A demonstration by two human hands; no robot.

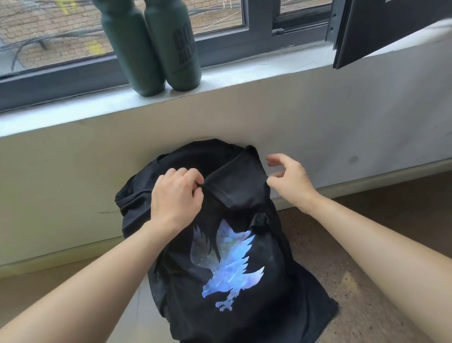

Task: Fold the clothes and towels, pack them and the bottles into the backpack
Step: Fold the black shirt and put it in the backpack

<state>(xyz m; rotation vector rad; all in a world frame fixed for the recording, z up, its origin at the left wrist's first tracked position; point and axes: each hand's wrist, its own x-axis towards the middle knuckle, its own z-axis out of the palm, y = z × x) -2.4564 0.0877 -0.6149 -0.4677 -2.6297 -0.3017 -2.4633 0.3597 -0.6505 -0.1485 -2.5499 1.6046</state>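
Tops of green bottles (132,51) and hem of black shirt (278,284) beyond the edges.

A black T-shirt (230,294) with a blue eagle print lies unfolded, print up, its top bunched against the wall. Two dark green bottles (172,44) stand upright, touching, on the windowsill above.

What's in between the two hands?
A raised fold of the black T-shirt, seen in the head view. The left hand pinches it; the right hand is open beside it, holding nothing.
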